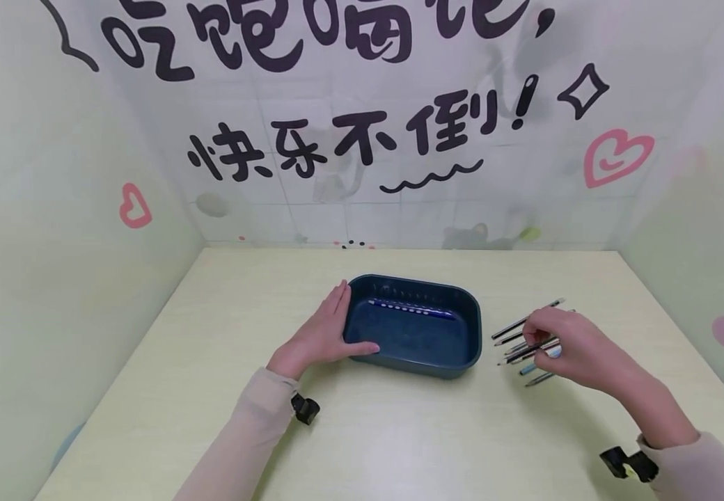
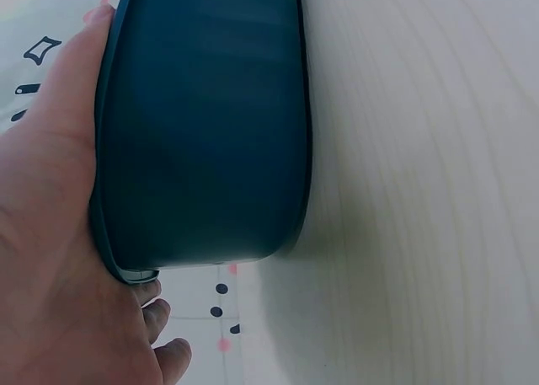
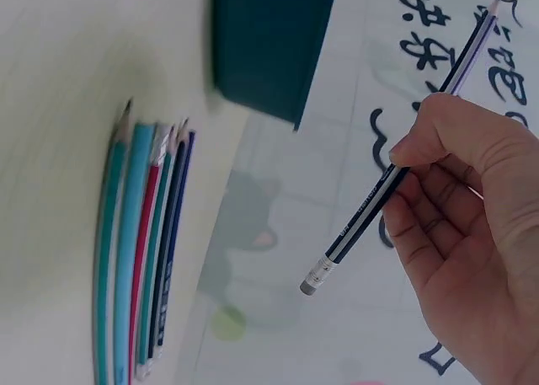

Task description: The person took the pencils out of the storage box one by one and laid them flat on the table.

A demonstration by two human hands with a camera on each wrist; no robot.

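Observation:
A dark teal rectangular box (image 1: 412,362) stands on the table with a blue pencil with white dots (image 1: 412,309) lying inside along its far wall. My left hand (image 1: 319,334) rests on the box's left end. Its fingers are straight along the side and the thumb lies on the front rim. To the right of the box, my right hand (image 1: 578,348) pinches a dark blue and white striped pencil (image 3: 366,212) between thumb and fingers. The pencil's eraser end shows in the right wrist view. Beneath that hand lie several loose pencils (image 3: 135,233), partly hidden in the head view.
The pale wooden table (image 1: 362,438) carries the box and pencils. A printed white backdrop (image 1: 349,216) with dark writing closes the back, and curtain-like sides stand left and right. Each wrist wears a small black camera mount (image 1: 304,408).

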